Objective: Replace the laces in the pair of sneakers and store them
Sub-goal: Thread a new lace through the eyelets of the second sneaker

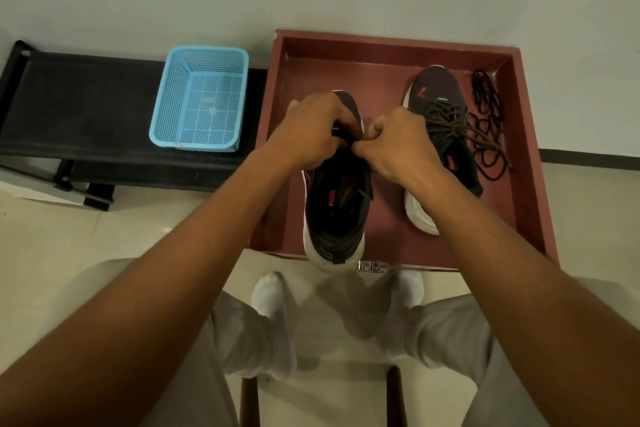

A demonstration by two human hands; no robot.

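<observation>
A: Both hands curled at the near sneaker (pixel 337 198), left hand (pixel 311 132) and right hand (pixel 398 142) pinching its lace, heel toward the person for reach.

B: The other sneaker (pixel 440 135) sat laced in the red tray (pixel 530 184), loose black laces (pixel 488 121) beside it.
</observation>
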